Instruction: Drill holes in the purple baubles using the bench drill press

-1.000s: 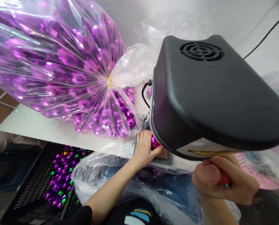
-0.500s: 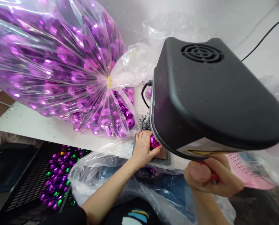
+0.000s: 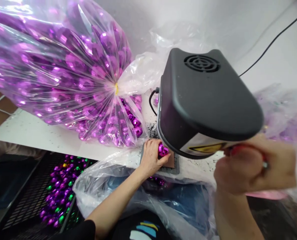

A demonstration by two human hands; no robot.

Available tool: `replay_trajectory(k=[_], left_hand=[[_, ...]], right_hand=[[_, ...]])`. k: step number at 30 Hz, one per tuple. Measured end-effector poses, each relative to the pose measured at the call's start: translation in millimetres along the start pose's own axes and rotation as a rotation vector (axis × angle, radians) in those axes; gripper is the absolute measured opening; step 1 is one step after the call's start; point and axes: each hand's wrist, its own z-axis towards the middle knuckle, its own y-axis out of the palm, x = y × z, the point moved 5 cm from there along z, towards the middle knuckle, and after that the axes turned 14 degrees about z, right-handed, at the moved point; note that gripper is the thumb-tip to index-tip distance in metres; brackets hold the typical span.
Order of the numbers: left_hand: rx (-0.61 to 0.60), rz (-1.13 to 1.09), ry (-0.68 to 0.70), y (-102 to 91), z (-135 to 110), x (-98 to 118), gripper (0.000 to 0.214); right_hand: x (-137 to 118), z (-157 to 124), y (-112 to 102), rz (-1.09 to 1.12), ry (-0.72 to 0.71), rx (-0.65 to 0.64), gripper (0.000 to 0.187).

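A tied bag of purple balls [image 3: 63,73] sprawls over the counter [image 3: 33,128] beside the black machine [image 3: 208,96]. Then the 2 hands: the right hand [image 3: 253,166] in a fist round a red handle [image 3: 238,147], the left hand [image 3: 152,155] half-curled, thumb and fingers holding 1 faceted ball [image 3: 162,150]. It lies just right of those fingers, well left of the fist; round, no long axis.

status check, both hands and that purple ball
Left hand holding purple ball. Right hand gripping red handle. Black machine head hides part of the white worktop.
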Motion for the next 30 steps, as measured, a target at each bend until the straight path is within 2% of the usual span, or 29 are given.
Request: replay_trajectory(k=[1, 4, 6, 8, 10, 11, 13, 15, 18, 21, 24, 27, 28, 30], left_hand=[[0.001, 0.015, 0.02, -0.5, -2, 1, 0.037], [0.019, 0.052, 0.081, -8.2, -23, 7, 0.036], [0.007, 0.079, 0.116, -16.0, -45, 13, 0.042], [-0.045, 0.092, 0.163, -24.8, -63, 18, 0.057], [-0.069, 0.062, 0.203, -37.4, -68, 19, 0.07], [-0.043, 0.052, 0.214, -45.9, -63, 17, 0.067], [0.077, 0.102, 0.2, -64.5, -38, 7, 0.041], [0.17, 0.302, 0.139, -77.3, -4, -10, 0.025], [0.028, 0.661, 0.042, -74.7, 41, -38, 0.033], [-0.099, 0.82, -0.003, -69.6, 59, -57, 0.041], [-0.022, 0.693, 0.003, -81.1, 54, -57, 0.041], [0.16, 0.309, -0.048, -106.7, 39, -48, 0.048], [0.184, 0.164, -0.061, -112.5, 32, -44, 0.05], [0.115, -0.131, -0.075, -113.1, 20, -36, 0.053]], right_hand=[[-4, 15, 3, 0.024, -0.056, 0.066, 0.022], [-2, 47, 20, 0.087, -0.001, 0.069, 0.031], [1, 55, 27, 0.126, 0.049, 0.046, 0.032], [2, 55, 28, 0.152, 0.071, 0.059, 0.034], [2, 54, 26, 0.169, 0.073, 0.07, 0.036], [2, 53, 25, 0.177, 0.069, 0.076, 0.036], [2, 53, 25, 0.18, 0.065, 0.077, 0.036], [3, 54, 26, 0.178, 0.073, 0.069, 0.035], [2, 56, 27, 0.196, 0.093, 0.055, 0.033], [2, 56, 26, 0.205, 0.118, 0.046, 0.031], [2, 55, 26, 0.189, 0.137, 0.034, 0.031], [3, 55, 27, 0.185, 0.133, 0.02, 0.032], [4, 56, 27, 0.193, 0.132, 0.019, 0.032], [6, 56, 29, 0.219, 0.142, 0.023, 0.032]])
